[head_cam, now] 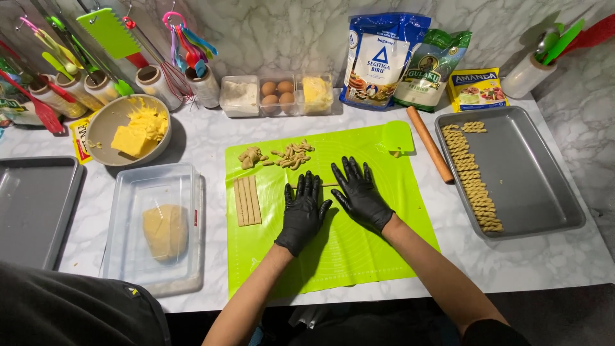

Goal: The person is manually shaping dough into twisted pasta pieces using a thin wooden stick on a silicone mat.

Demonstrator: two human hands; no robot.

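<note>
Both my hands wear black gloves and lie flat, fingers spread, on a lime-green silicone mat (359,256). My left hand (302,211) and my right hand (359,192) press side by side on a thin rope of dough (331,185); only a short bit shows between them. To the left lie three flat dough strips (247,200). Behind my hands sit small dough pieces (291,155) and a lump of scraps (250,156).
A grey baking tray (532,186) at right holds several twisted dough sticks (474,182). A wooden rolling pin (430,144) and green scraper (396,136) lie at the mat's edge. A clear box with dough (163,230), a butter bowl (131,128), eggs, bags and utensil jars stand around.
</note>
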